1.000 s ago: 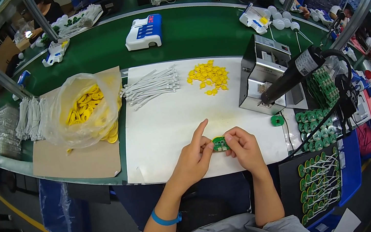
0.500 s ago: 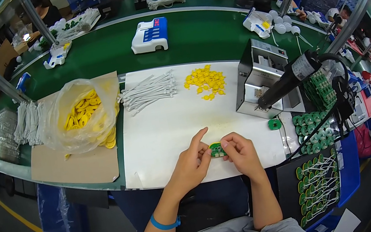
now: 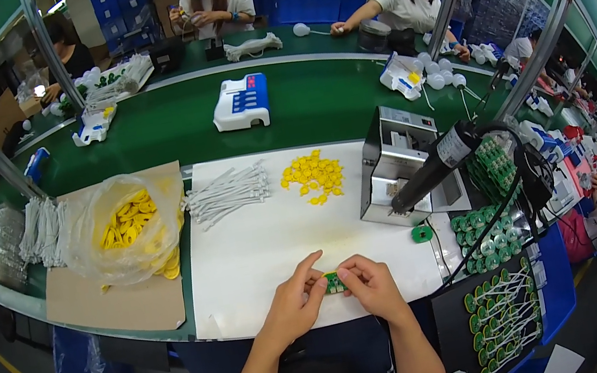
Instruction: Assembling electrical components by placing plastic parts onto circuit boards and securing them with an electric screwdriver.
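Observation:
Above the near edge of the white work sheet, a small green circuit board with a thin yellow edge is pinched between my two hands. My left hand grips its left side between thumb and fingers, the index finger stretched upward. At the right side, the thumb and fingertips of my right hand press on the board. Beyond the hands lie a pile of small yellow plastic pieces and a bundle of white cable wires. One round green board lies alone to the right.
A metal machine with a black cylindrical tool stands at the right. Rows of green boards and wired boards lie beside it. At left sits a plastic bag of yellow parts. Co-workers sit across the green conveyor.
The view has tilted up, so the bench appears lower and slightly farther left. Both hands still hold the circuit board, in nearly the same pose.

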Available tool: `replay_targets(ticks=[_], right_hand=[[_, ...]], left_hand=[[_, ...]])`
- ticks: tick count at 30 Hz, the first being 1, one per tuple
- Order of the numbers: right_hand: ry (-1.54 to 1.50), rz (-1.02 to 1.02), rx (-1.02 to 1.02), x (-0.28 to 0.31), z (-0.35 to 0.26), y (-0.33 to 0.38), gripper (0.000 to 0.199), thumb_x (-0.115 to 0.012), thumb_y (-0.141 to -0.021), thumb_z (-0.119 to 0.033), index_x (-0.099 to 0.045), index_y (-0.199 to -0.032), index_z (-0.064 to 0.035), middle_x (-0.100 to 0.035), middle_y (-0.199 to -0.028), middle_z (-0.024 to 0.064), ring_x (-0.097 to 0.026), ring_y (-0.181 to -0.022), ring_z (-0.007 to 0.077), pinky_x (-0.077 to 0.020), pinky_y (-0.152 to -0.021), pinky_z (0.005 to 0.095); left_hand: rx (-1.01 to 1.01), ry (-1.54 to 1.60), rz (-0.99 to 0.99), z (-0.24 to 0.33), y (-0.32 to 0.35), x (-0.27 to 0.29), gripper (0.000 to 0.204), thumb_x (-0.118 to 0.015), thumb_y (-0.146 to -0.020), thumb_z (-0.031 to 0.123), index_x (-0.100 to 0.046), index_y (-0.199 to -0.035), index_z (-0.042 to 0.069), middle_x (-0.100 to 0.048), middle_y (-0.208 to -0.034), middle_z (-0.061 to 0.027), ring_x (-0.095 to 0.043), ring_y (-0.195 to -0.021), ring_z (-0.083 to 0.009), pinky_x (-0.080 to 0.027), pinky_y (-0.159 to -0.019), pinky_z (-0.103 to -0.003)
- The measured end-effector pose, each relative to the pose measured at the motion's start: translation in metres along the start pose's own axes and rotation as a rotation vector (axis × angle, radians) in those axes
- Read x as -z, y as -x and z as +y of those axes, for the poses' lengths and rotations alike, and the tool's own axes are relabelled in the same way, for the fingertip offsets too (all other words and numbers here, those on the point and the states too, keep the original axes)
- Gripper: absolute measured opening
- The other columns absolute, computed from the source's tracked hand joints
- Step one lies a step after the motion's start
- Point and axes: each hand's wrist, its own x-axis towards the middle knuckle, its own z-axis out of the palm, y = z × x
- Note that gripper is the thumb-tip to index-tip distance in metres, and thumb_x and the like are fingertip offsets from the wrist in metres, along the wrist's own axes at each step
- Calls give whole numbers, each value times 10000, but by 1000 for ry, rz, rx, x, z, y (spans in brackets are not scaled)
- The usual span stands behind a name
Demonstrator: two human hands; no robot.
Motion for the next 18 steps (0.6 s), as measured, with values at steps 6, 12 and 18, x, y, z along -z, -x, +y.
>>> replay_targets(ticks=[6,12,18], right_hand=[[-4,-57,42,-13,-15,10,166,-683,-1023,-124,-676,-1083,31,-734,-840,60,-668,-724,82,-543,-663,235],[27,-7,92,-43,-36,25,139,-644,-1035,-89,-671,-1108,25,-731,-867,55,-652,-722,81,-536,-653,238],[-116,158,126,-71,-50,42,143,-614,-1057,-109,-655,-1099,22,-713,-873,47,-636,-733,78,-521,-635,227]], left_hand=[[40,-18,29,15,17,15,439,-642,-1004,29,-538,-1431,23,-745,-950,-135,-719,-845,-202,-570,-804,-330],[6,-36,97,29,40,36,372,-677,-1007,68,-602,-1368,17,-751,-1002,-122,-728,-904,-173,-585,-840,-309],[-331,-191,94,54,55,47,368,-749,-935,96,-683,-1294,48,-660,-1355,-153,-676,-1190,-322,-556,-990,-375]])
